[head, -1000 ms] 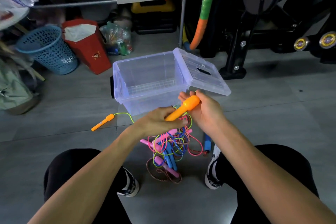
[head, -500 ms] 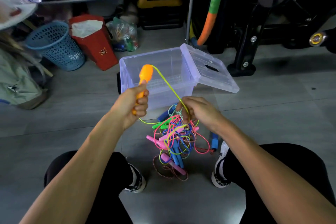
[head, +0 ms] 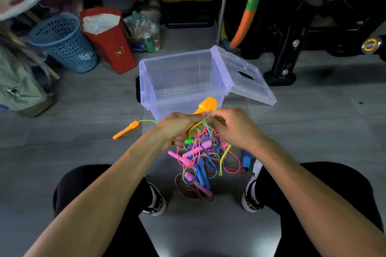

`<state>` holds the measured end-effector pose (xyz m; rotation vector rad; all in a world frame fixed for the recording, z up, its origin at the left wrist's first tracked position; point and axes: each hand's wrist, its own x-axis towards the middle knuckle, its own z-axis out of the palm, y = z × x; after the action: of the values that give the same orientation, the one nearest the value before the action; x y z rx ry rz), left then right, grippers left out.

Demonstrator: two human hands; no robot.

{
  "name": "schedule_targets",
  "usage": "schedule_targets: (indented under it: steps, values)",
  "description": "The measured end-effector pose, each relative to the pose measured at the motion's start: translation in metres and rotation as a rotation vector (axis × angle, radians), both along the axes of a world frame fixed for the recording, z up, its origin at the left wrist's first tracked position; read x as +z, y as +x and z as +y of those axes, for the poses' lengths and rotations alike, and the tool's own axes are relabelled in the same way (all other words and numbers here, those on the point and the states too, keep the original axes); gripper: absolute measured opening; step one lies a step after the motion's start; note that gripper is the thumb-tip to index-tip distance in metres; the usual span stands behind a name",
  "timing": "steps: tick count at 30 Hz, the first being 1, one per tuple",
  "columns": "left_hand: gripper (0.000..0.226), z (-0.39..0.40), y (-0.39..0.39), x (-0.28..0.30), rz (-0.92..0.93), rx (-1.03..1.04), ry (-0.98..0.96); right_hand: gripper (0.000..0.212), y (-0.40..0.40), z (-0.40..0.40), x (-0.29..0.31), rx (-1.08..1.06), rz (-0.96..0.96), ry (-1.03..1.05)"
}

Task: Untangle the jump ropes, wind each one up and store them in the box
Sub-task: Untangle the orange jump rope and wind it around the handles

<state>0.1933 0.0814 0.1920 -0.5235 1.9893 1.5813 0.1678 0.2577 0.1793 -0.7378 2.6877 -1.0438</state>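
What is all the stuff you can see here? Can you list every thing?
clear box: 1, clear plastic, open, floor centre
lid: 1, clear, leaning at box's right
rope tangle: 1, many colours, hanging from hands
orange handle: 1, in left hand
second orange handle: 1, on floor, left
basket: 1, blue, far left
red bag: 1, beside basket
left hand: grips orange handle
right hand: pinches ropes

Bare forearms, black trousers (head: 87,181), and black-and-white patterned shoes (head: 155,204) with white socks
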Motion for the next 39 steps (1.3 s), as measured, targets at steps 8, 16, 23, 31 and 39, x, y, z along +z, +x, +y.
schedule_targets:
  steps: [8,16,23,31,39]
  values:
    - [0.031,-0.048,-0.017,-0.013,0.102,0.208,-0.447,0.020,-0.017,0.043,0.011,-0.051,-0.146,0.200]
    - [0.024,0.002,0.000,0.009,0.289,-0.166,-0.092,0.028,-0.009,0.005,0.016,0.089,-0.089,-0.012]
    - [0.026,-0.039,-0.010,0.017,0.343,0.535,0.020,0.022,-0.018,0.022,0.026,0.005,-0.173,0.138]
    - [0.018,-0.054,0.010,0.013,0.371,0.136,-0.551,0.018,-0.006,0.023,0.054,-0.036,0.051,-0.019]
    - [0.024,-0.020,0.030,0.051,0.495,0.019,0.046,0.026,0.002,-0.018,0.096,0.133,0.107,0.075]
